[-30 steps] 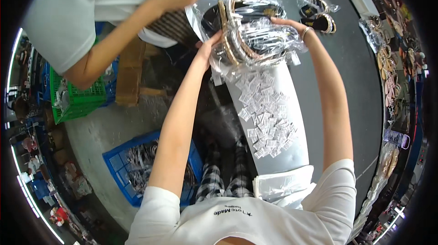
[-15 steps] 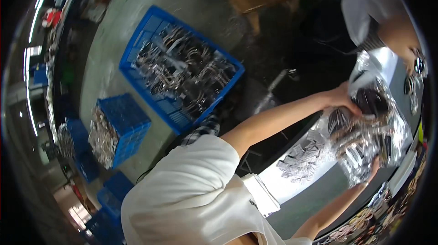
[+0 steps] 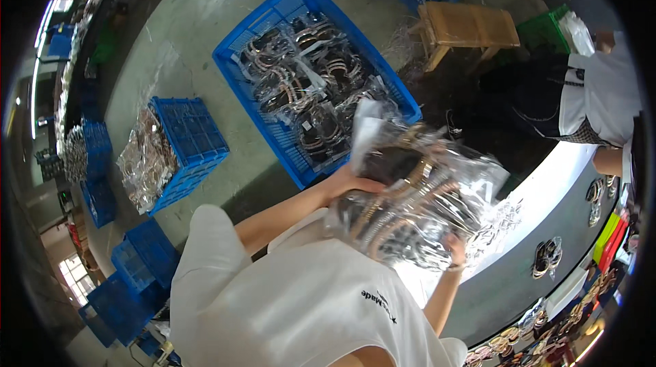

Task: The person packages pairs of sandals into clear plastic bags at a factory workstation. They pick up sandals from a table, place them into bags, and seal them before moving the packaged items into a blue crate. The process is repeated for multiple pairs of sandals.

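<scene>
I carry a bulky bundle of clear-bagged sandals [image 3: 417, 196] in front of my chest, strappy and dark with metallic bands under the shiny plastic. My left hand [image 3: 352, 184] grips the bundle's left side, thumb over the plastic. At its lower right my right hand [image 3: 456, 249] closes round the edge, partly covered by plastic. Just beyond the bundle lies a large blue crate [image 3: 263, 117] holding more bagged sandals [image 3: 321, 73]. The bundle overlaps the crate's near right corner in the picture.
At right runs a dark work belt [image 3: 506, 298] with a white edge, small paper slips [image 3: 506, 220] and a bagged sandal pair [image 3: 547, 257]. A wooden stool [image 3: 471, 25] stands beyond; a co-worker [image 3: 601, 93] is at far right. Blue crates [image 3: 191, 141] stand on the left.
Both hands have brought the bagged sandals off the belt side, leftward toward the large blue crate. My view has turned, and the crate sits farther right in it.
</scene>
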{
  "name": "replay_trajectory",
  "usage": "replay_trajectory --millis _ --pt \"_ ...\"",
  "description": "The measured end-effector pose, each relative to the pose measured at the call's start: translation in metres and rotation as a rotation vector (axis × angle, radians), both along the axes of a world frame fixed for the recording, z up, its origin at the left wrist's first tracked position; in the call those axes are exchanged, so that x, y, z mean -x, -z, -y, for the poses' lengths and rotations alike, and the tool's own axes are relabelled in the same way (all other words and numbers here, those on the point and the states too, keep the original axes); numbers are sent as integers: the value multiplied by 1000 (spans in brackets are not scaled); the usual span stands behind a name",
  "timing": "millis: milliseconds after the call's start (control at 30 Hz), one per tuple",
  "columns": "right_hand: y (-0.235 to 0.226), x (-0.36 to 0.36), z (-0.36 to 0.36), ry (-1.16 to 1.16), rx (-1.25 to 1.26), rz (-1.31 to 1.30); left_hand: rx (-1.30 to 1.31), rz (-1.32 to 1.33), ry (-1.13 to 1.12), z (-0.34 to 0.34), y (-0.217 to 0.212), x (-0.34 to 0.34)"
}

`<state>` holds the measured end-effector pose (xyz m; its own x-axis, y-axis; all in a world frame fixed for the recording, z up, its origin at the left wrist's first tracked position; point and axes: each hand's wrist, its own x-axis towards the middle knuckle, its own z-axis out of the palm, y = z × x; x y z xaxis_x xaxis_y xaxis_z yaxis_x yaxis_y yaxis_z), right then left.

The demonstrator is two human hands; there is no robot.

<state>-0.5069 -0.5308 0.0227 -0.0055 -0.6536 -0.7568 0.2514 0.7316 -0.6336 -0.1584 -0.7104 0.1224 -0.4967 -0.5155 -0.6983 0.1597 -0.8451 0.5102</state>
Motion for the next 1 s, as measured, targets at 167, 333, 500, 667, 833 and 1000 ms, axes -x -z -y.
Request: replay_trajectory --millis 167,333,500,667,833,1000 --pt "-8 -110 9 -98 43 265 -118 44 -240 -95 6 -88" --pt "-37 -171 -14 -105 83 406 -230 -7 -352 -168 5 -132" --pt "-56 -205 -66 -106 40 349 -168 55 -263 -205 3 -160" --pt "-51 -228 -137 52 -167 249 -73 118 -149 -222 22 -178" --pt "-4 -243 -207 171 -293 287 -182 -47 -254 -225 54 -191" --pt "38 -272 -187 215 -366 406 -360 1 -295 -231 91 -230"
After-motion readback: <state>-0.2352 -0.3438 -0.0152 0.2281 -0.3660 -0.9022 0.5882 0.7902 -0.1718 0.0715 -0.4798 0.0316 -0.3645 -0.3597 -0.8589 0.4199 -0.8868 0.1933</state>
